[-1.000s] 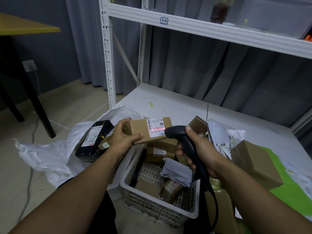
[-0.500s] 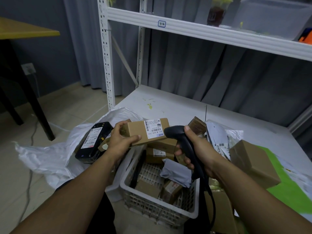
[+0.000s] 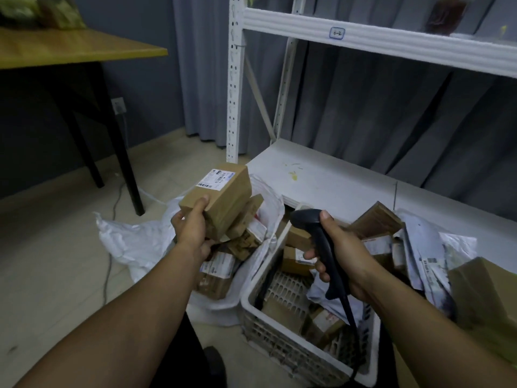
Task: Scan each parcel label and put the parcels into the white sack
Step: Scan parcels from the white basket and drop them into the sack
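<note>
My left hand (image 3: 192, 231) grips a brown cardboard parcel (image 3: 223, 197) with a white label on top, held above the open white sack (image 3: 134, 245) on the floor. Several labelled parcels (image 3: 221, 267) lie inside the sack. My right hand (image 3: 341, 253) holds the black corded barcode scanner (image 3: 321, 242) over the white plastic crate (image 3: 282, 340), its head pointing left. More brown boxes and grey mailers lie in the crate.
A white metal rack's low shelf (image 3: 321, 175) runs behind the crate, with a post (image 3: 233, 79) at its corner. More parcels and mailers (image 3: 430, 259) are piled on the right. A wooden table with black legs (image 3: 98, 130) stands at left; a cable lies on the floor.
My left hand has carried the parcel leftward from in front of the scanner to above the sack. The red scan line seen on the label one second ago is gone. The camera has turned left.
</note>
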